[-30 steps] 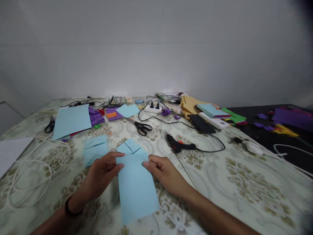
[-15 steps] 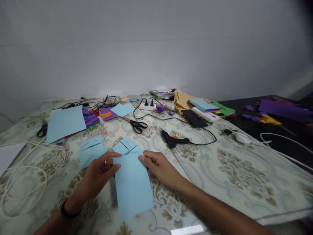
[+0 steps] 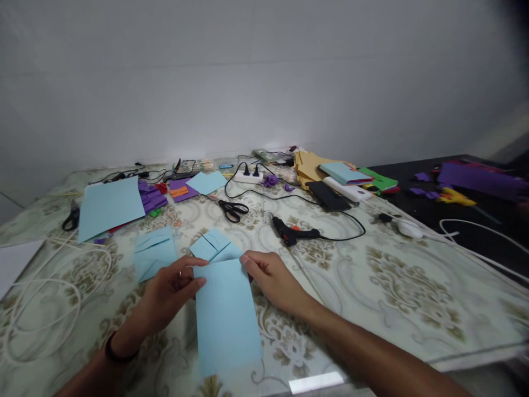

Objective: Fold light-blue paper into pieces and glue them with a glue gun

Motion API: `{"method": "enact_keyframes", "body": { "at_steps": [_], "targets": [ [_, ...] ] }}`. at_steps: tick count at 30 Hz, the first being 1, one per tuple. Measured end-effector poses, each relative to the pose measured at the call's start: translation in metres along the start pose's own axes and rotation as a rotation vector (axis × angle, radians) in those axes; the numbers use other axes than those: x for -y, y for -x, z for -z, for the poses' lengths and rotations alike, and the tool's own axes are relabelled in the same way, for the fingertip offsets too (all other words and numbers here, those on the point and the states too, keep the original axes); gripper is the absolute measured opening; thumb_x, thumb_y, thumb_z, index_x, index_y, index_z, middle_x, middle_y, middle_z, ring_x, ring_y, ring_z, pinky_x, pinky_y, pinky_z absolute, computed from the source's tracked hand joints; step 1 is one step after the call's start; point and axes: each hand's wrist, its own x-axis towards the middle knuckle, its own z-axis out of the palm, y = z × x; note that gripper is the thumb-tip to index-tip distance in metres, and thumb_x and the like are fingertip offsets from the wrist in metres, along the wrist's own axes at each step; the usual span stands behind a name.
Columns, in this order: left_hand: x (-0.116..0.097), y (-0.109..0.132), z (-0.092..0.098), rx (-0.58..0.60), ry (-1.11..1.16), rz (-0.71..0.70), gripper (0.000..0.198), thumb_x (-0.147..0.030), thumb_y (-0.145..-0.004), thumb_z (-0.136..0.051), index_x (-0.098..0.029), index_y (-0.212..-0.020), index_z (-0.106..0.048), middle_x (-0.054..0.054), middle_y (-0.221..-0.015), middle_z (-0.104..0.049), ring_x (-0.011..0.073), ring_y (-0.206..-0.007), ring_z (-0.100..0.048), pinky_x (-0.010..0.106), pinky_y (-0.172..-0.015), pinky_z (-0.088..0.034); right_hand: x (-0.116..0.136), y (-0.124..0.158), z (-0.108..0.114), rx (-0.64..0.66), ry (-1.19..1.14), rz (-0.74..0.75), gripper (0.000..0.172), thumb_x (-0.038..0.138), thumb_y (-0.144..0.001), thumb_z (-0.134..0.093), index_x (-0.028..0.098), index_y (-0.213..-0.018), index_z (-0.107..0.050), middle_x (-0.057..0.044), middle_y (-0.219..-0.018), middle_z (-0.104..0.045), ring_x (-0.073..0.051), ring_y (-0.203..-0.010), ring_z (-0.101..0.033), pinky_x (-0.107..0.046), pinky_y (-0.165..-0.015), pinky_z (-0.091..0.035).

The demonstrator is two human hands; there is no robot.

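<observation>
1. The light blue paper (image 3: 227,314) lies flat on the patterned table (image 3: 392,286), right in front of the person, its far end folded into small flaps.
2. It looks thin and light, easy to crease and easy to slide on the smooth tabletop. It would likely crumple if pinched hard in the middle, so the edges near the fold seem the best place to take hold.
3. The left hand (image 3: 171,289) is closed lightly on the paper's left edge just below the flaps, thumb on top and fingers curled in.
4. The right hand (image 3: 273,278) pinches the right edge at the same height, fingertips (image 3: 244,258) pressed on the corner of the fold and the rest of the hand resting low on the table.
5. A second folded blue piece (image 3: 155,253) lies just to the left, apart from the hands. Scissors (image 3: 233,209) and a black glue gun (image 3: 291,234) lie farther back.
</observation>
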Motion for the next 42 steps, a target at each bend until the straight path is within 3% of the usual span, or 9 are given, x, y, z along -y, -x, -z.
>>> {"method": "enact_keyframes", "body": {
  "at_steps": [6,10,17,23,26,30,34,39,42],
  "targets": [
    [-0.005,-0.001,0.0,-0.082,0.0,-0.048,0.028,-0.037,-0.091,-0.068,-0.021,-0.114,-0.07,-0.008,-0.064,-0.035,0.0102,-0.056,-0.038,0.02,-0.051,-0.035,0.0,-0.001,-0.001,0.037,-0.068,-0.027,0.043,0.052,-0.1,-0.052,0.019,-0.073,-0.057,0.002,-0.064,-0.052,-0.013,-0.062,-0.046,-0.026,-0.061,-0.036],
    [-0.005,-0.002,0.003,-0.106,0.026,-0.035,0.028,-0.038,-0.091,-0.068,-0.021,-0.113,-0.067,-0.008,-0.061,-0.035,0.0109,-0.055,-0.039,0.02,-0.052,-0.036,-0.001,-0.002,0.0,0.025,-0.021,-0.034,0.042,0.051,-0.096,-0.058,0.019,-0.068,-0.056,0.004,-0.058,-0.047,-0.012,-0.057,-0.039,-0.026,-0.056,-0.031],
    [-0.007,-0.003,0.004,0.256,-0.22,-0.006,0.025,-0.043,-0.093,-0.066,-0.02,-0.1,-0.074,0.0,-0.078,-0.066,0.0147,-0.067,-0.054,0.024,-0.061,-0.04,-0.004,0.002,-0.008,0.201,0.188,0.075,0.034,0.04,-0.097,-0.06,0.018,-0.071,-0.065,0.005,-0.057,-0.053,-0.01,-0.052,-0.042,-0.023,-0.054,-0.031],
    [-0.007,0.001,-0.012,0.349,-0.438,-0.12,0.023,-0.034,-0.098,-0.059,-0.018,-0.086,-0.07,-0.002,-0.069,-0.062,0.0125,-0.062,-0.051,0.024,-0.06,-0.032,-0.014,0.008,-0.027,0.309,0.26,0.191,0.028,0.031,-0.097,-0.06,0.018,-0.074,-0.067,0.002,-0.058,-0.059,-0.01,-0.052,-0.049,-0.022,-0.054,-0.031],
    [-0.006,0.003,-0.018,0.371,-0.462,-0.204,0.032,-0.031,-0.102,-0.054,-0.017,-0.075,-0.065,-0.003,-0.062,-0.058,0.0115,-0.058,-0.048,0.025,-0.059,-0.031,-0.016,0.01,-0.03,0.335,0.283,0.211,0.035,0.034,-0.099,-0.058,0.018,-0.069,-0.063,0.002,-0.057,-0.057,-0.01,-0.052,-0.048,-0.023,-0.053,-0.029],
    [-0.01,0.003,-0.013,0.274,-0.438,-0.248,0.038,-0.03,-0.103,-0.05,-0.018,-0.071,-0.067,-0.001,-0.061,-0.06,0.012,-0.057,-0.049,0.025,-0.059,-0.035,-0.011,0.009,-0.023,0.326,0.214,0.139,0.036,0.04,-0.098,-0.061,0.017,-0.07,-0.065,0.004,-0.055,-0.054,-0.009,-0.05,-0.042,-0.022,-0.05,-0.028],
    [-0.018,-0.001,0.008,0.104,-0.419,-0.257,0.034,-0.032,-0.102,-0.053,-0.018,-0.079,-0.073,0.001,-0.068,-0.069,0.0135,-0.061,-0.059,0.024,-0.062,-0.042,-0.006,0.006,-0.01,0.377,0.162,0.103,0.034,0.041,-0.097,-0.063,0.017,-0.073,-0.068,0.005,-0.055,-0.052,-0.009,-0.049,-0.041,-0.021,-0.048,-0.027],
    [-0.019,-0.007,0.039,-0.032,-0.471,-0.237,0.035,-0.037,-0.099,-0.056,-0.017,-0.076,-0.072,0.0,-0.065,-0.068,0.0141,-0.06,-0.058,0.024,-0.059,-0.041,-0.001,0.003,0.006,0.458,0.034,-0.043,0.037,0.045,-0.097,-0.06,0.018,-0.072,-0.064,-0.001,-0.06,-0.067,-0.015,-0.053,-0.064,-0.023,-0.052,-0.047],
    [-0.015,-0.011,0.05,-0.198,-0.437,-0.163,0.035,-0.042,-0.095,-0.058,-0.018,-0.076,-0.072,0.001,-0.068,-0.069,0.0168,-0.065,-0.061,0.025,-0.062,-0.043,0.002,0.001,0.016,0.42,0.046,-0.045,0.034,0.043,-0.097,-0.059,0.019,-0.074,-0.065,-0.002,-0.063,-0.071,-0.016,-0.055,-0.068,-0.025,-0.054,-0.051]
  ]
}}
